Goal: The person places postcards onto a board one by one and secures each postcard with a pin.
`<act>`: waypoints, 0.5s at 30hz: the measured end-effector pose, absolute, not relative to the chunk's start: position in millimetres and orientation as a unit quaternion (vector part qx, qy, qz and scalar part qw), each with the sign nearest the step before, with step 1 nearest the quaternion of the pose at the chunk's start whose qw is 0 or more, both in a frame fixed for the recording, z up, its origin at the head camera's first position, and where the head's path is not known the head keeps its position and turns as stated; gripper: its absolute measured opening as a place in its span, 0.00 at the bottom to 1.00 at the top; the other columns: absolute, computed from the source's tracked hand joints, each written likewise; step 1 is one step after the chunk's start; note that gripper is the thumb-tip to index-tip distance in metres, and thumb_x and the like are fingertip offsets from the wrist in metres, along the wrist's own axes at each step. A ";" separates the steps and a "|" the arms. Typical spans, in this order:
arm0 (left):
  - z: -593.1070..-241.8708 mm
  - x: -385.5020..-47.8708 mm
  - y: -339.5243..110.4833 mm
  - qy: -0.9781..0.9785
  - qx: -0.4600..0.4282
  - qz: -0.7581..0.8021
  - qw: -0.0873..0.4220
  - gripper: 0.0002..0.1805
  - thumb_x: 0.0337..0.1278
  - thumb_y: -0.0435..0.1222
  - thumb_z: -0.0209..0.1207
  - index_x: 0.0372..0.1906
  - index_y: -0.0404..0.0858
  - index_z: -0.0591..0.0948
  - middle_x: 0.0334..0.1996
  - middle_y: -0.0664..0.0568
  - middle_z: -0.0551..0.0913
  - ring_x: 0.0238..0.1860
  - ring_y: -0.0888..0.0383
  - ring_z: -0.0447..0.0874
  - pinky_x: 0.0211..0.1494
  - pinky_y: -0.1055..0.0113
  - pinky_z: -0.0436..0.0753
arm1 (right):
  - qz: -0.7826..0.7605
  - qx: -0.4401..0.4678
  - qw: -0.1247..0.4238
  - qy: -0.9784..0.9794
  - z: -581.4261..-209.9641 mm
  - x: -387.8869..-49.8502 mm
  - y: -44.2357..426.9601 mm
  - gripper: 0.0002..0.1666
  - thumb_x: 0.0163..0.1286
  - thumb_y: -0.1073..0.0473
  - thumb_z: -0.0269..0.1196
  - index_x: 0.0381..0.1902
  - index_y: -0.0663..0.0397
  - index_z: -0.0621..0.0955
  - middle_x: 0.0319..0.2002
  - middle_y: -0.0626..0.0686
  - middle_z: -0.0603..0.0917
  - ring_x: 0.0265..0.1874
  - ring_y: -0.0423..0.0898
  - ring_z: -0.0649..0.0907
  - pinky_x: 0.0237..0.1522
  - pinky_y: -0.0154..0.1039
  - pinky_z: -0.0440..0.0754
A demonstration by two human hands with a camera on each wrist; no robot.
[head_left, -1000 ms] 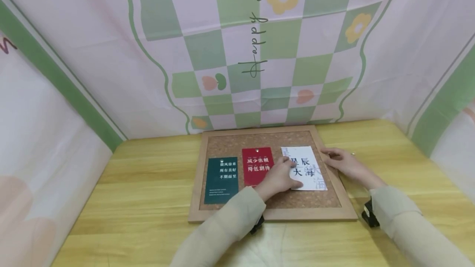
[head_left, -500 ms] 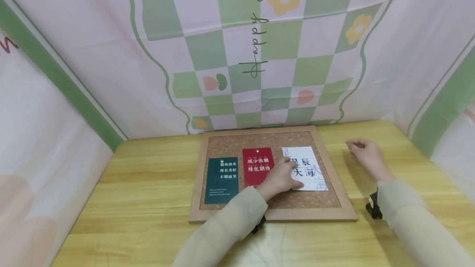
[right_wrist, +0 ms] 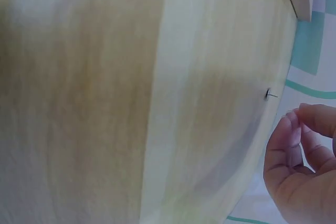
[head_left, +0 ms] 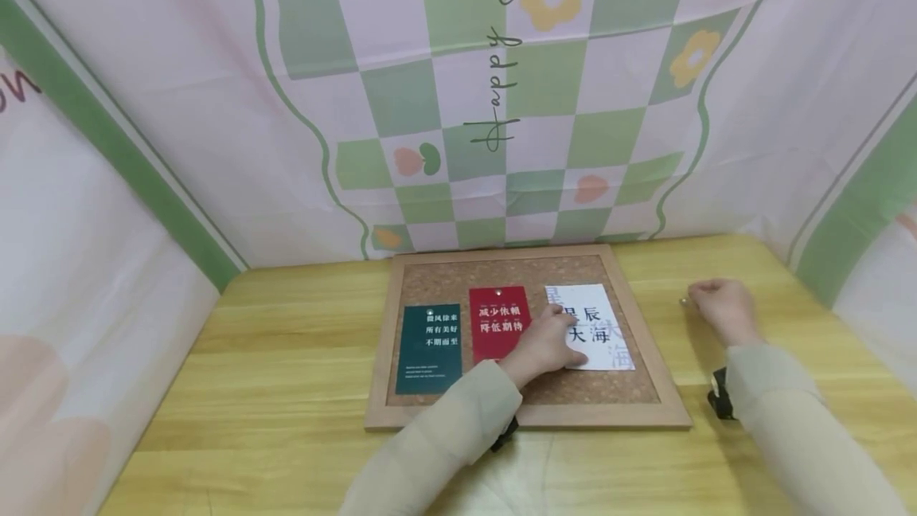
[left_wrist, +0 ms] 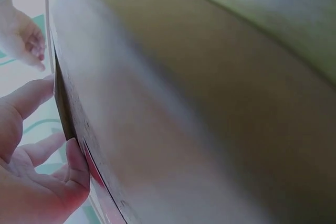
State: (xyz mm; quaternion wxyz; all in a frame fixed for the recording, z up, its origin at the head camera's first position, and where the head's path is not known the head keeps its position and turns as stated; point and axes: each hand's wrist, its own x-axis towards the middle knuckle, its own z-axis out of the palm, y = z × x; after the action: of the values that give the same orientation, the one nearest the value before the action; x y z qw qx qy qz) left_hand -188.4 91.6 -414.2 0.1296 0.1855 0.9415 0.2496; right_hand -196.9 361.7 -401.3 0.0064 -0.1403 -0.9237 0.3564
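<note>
The left hand (head_left: 548,341) rests on the left part of a white card (head_left: 596,345), its thumb and fingers spread over the card. That card lies on a wood-framed cork board (head_left: 576,392); the left wrist view shows the left fingers (left_wrist: 79,169) against its edge. Over the table to the right of the board is the right hand (head_left: 723,310), thumb and index fingertips together with nothing visible between them. A small thumbtack (head_left: 683,301) lies just left of those fingertips, and in the right wrist view the thumbtack (right_wrist: 268,95) is apart from them.
A red card (head_left: 496,305) and a dark green card (head_left: 428,361) lie on the board, each with a tack near its top. The board sits on a yellow wooden table (head_left: 272,373) against a checked fabric backdrop (head_left: 473,126).
The right hand has moved right from the board's right edge to over the table by the thumbtack. The left hand has stayed on the white card.
</note>
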 end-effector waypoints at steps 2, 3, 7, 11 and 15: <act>-413.1 -188.2 91.7 0.943 0.185 0.246 0.131 0.34 0.45 0.45 0.71 0.62 0.48 0.76 0.69 0.51 0.66 0.64 0.52 0.72 0.63 0.66 0.74 | 0.359 -0.152 0.000 -0.921 -401.9 -197.0 361.6 0.26 0.72 0.58 0.49 0.55 0.79 0.71 0.52 0.76 0.76 0.43 0.63 0.80 0.38 0.47 0.79; -412.7 -188.1 91.7 0.943 0.184 0.244 0.130 0.34 0.45 0.45 0.71 0.61 0.48 0.76 0.69 0.51 0.66 0.64 0.52 0.72 0.63 0.66 0.74 | 0.358 -0.158 -0.003 -0.920 -402.3 -197.1 361.5 0.26 0.71 0.58 0.49 0.55 0.78 0.72 0.52 0.76 0.76 0.43 0.63 0.79 0.38 0.47 0.78; -410.5 -187.9 91.9 0.946 0.185 0.235 0.128 0.33 0.44 0.46 0.71 0.61 0.49 0.77 0.68 0.52 0.67 0.64 0.53 0.72 0.64 0.67 0.74 | 0.354 -0.167 -0.007 -0.920 -404.3 -197.7 360.5 0.25 0.71 0.57 0.50 0.54 0.76 0.73 0.53 0.75 0.76 0.46 0.65 0.77 0.40 0.49 0.76; -407.8 -188.2 92.0 0.949 0.194 0.216 0.124 0.33 0.45 0.47 0.71 0.60 0.48 0.77 0.67 0.52 0.69 0.65 0.56 0.72 0.65 0.68 0.72 | 0.345 -0.162 -0.010 -0.924 -407.1 -197.5 359.3 0.26 0.71 0.56 0.51 0.53 0.77 0.74 0.54 0.75 0.74 0.48 0.67 0.76 0.41 0.50 0.75; -405.4 -188.6 92.2 0.950 0.204 0.199 0.123 0.32 0.46 0.48 0.70 0.61 0.48 0.77 0.66 0.53 0.70 0.65 0.58 0.71 0.66 0.69 0.71 | 0.340 -0.162 -0.010 -0.926 -410.1 -197.6 358.0 0.25 0.71 0.57 0.53 0.52 0.77 0.75 0.53 0.76 0.75 0.45 0.66 0.77 0.33 0.40 0.75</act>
State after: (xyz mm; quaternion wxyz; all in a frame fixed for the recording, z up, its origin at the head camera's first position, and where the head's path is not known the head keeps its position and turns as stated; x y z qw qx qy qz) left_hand -188.6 92.2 -405.4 0.1233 0.2041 0.9504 0.1994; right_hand -197.6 358.0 -410.1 -0.0103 -0.1618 -0.9262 0.3404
